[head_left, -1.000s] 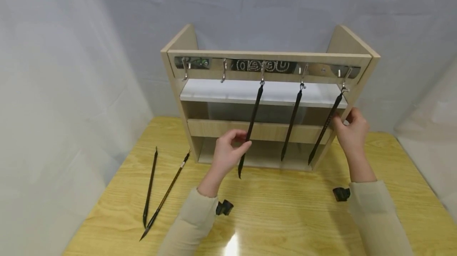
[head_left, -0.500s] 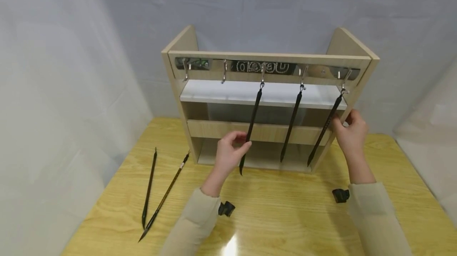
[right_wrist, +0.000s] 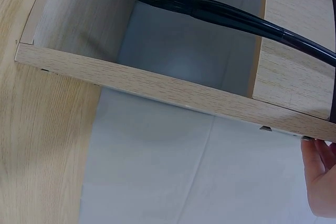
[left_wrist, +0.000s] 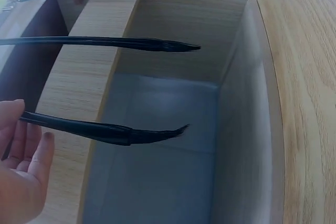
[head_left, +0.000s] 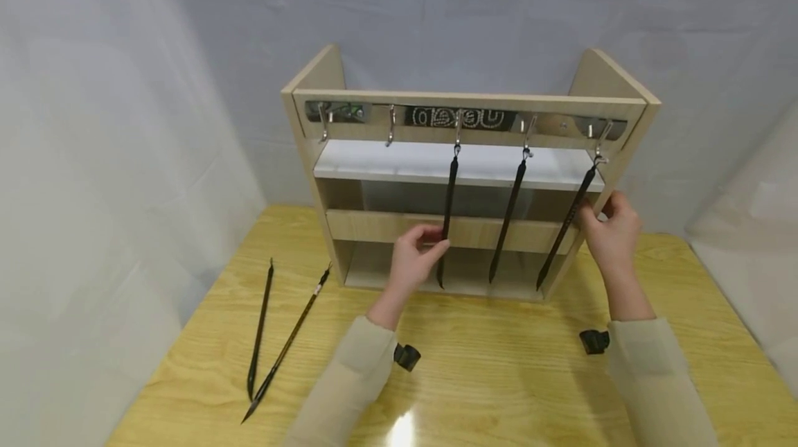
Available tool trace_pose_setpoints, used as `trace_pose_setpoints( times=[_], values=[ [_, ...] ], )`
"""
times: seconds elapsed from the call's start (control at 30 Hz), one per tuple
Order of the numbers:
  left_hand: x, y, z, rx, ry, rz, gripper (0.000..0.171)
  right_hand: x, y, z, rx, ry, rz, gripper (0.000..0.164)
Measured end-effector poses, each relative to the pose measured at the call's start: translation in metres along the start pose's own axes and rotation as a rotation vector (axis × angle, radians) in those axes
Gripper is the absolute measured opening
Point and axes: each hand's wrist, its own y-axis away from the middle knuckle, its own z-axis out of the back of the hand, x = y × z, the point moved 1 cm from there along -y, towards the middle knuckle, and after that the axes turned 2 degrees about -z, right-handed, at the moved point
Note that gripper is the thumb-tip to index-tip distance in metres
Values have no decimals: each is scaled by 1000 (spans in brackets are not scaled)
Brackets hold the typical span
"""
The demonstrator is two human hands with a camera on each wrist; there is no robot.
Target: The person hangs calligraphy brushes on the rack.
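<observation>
Three dark calligraphy brushes hang tip-down from metal hooks on a pale wooden shelf [head_left: 405, 225]. My left hand [head_left: 413, 263] pinches the handle of the middle-hook writing brush [head_left: 450, 190] between thumb and fingers. Its bent bristle tip shows as a curved dark brush [left_wrist: 105, 131] in the left wrist view. The second hanging brush [head_left: 509, 218] and the rightmost brush [head_left: 567, 222] are untouched. My right hand [head_left: 614, 232] grips the shelf's right side panel [right_wrist: 157, 85], thumb at the front and fingers partly hidden behind the edge.
Two loose brushes, a dark one [head_left: 260, 329] and a brown one [head_left: 293, 336], lie on the yellow wood-grain table [head_left: 499, 378], left of the shelf. Two bare hooks, a left-end hook [head_left: 323, 121] and its neighbouring hook [head_left: 391, 125], are on the rail. White curtains surround the table.
My left hand has moved right, bringing the lower end of the middle brush rightward to a nearly upright hang. The right hand has stayed at the side panel.
</observation>
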Motion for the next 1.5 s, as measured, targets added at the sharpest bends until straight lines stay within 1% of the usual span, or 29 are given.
trace_pose_setpoints(
  times=[0.17, 0.3, 0.4, 0.6, 0.9, 1.07, 1.13, 1.3, 1.4, 1.5],
  values=[
    [3, -2, -1, -27, -16, -18, 21, 0, 0, 0, 5, 0, -2, 21],
    [5, -4, -1, -64, -8, -38, 20, 1, -1, -1, 13, -15, -7, 21],
    [5, -4, -2, -79, -6, -49, 20, 2, -1, -1, 12, -24, 0, 20],
    [5, -4, -3, -87, -11, -53, 20, 3, -1, -2, 0, -32, 20, 21],
    [6, -5, -4, -89, -12, -51, 19, 2, -1, -1, -1, -35, 22, 20],
    [28, -10, -4, -92, -16, -73, 20, 2, -1, -1, 3, -36, 15, 20],
    [29, -10, -4, -93, -12, -86, 20, 2, -1, -1, 3, -33, 17, 20],
    [8, -5, -5, -90, -14, -82, 19, 0, -1, -1, -2, -28, 20, 20],
    [4, -3, -5, -92, -29, -79, 18, 0, -1, -1, -5, -27, 19, 20],
    [5, -3, -5, -89, -30, -72, 19, 0, 0, -1, -8, -27, 19, 20]
  ],
)
